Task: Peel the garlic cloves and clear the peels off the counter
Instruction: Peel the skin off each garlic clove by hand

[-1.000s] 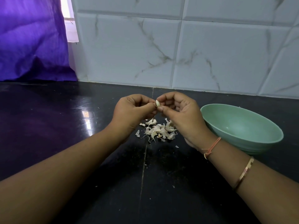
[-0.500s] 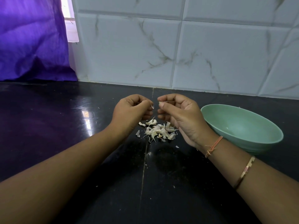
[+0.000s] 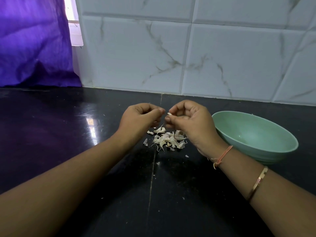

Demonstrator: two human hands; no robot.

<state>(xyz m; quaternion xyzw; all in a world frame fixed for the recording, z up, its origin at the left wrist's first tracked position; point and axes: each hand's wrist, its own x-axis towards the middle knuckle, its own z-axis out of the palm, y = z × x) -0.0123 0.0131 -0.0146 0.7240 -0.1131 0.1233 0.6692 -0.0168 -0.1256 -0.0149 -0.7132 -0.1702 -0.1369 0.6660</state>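
Right hand: right hand [image 3: 189,124] pinches a garlic clove [image 3: 169,114] between thumb and fingertips, above the pile.
Left hand: left hand [image 3: 140,119] is curled closed just beside it; holding anything? Cannot tell.
Handling: the clove looks small, light and likely slick once bared, so grip it by the ends; the skin is papery and tears easily.
Peels: a loose heap of peels [image 3: 166,139] lies on the black counter [image 3: 68,134] under the hands, with stray flecks nearby.
Count: one clove in sight, one green bowl [image 3: 256,139], peels too many to count.
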